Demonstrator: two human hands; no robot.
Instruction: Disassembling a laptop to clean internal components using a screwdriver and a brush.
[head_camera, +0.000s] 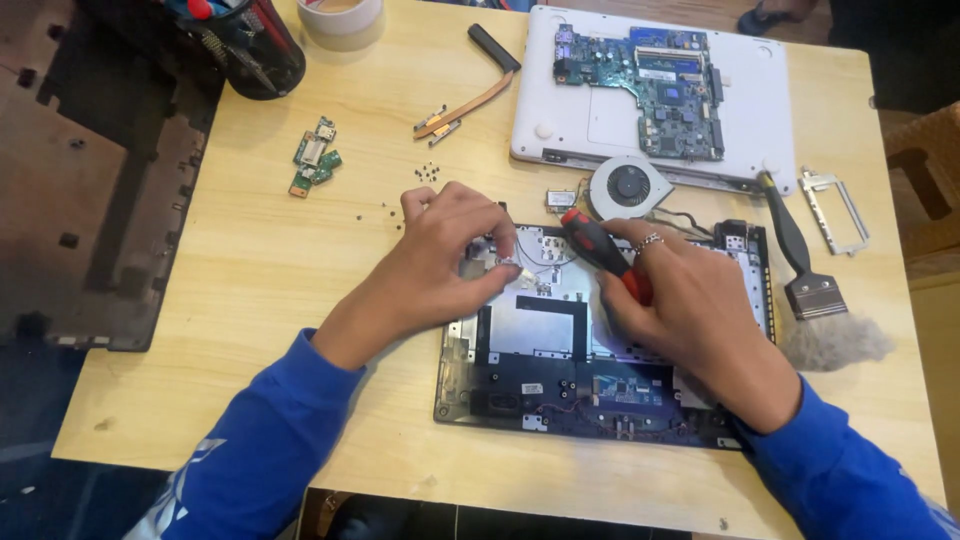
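An opened black laptop base (560, 375) lies on the wooden table (270, 270), its metal inner frame exposed. My left hand (440, 260) rests on the base's upper left corner, fingertips pinched on a small silvery part there. My right hand (690, 300) grips a screwdriver (600, 250) with a red and black handle, its tip pointing left toward my left fingertips. A ring sits on one right-hand finger. Both sleeves are blue.
A white laptop lid (760, 110) carries a green motherboard (660, 75). Near it lie a round fan (628, 187), a copper heat pipe (480, 95), small green boards (315, 160), loose screws (428, 172), a brush (805, 270), a metal bracket (835, 205), a tape roll (340, 15) and a tool cup (250, 45).
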